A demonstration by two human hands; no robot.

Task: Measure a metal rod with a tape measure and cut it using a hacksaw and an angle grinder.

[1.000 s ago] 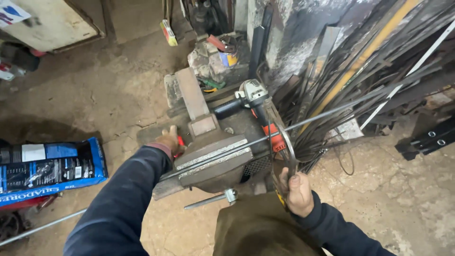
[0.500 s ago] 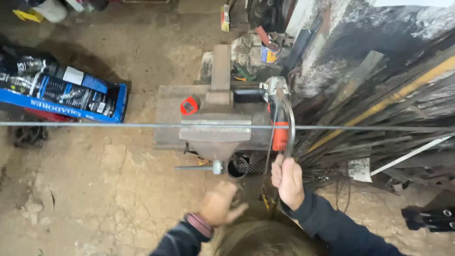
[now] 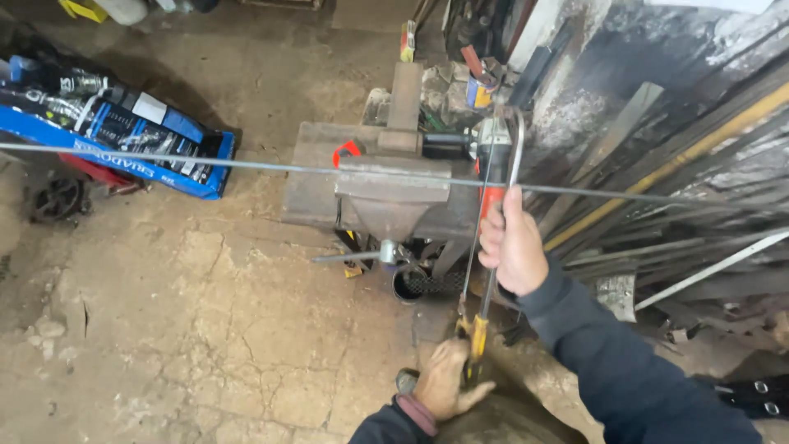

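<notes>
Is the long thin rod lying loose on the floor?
No, the rod runs level through the bench vise, above the floor.

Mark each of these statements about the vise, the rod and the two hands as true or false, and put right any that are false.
1. A long thin metal rod lies across the bench vise. True.
2. The right hand rests on the vise handle. False: it grips the hacksaw frame near the rod.
3. The left hand is at the saw's yellow handle. True.
4. The blue tool case sits on the vise. False: it lies on the floor off to the left.
5. An angle grinder lies behind the vise. True.
</notes>
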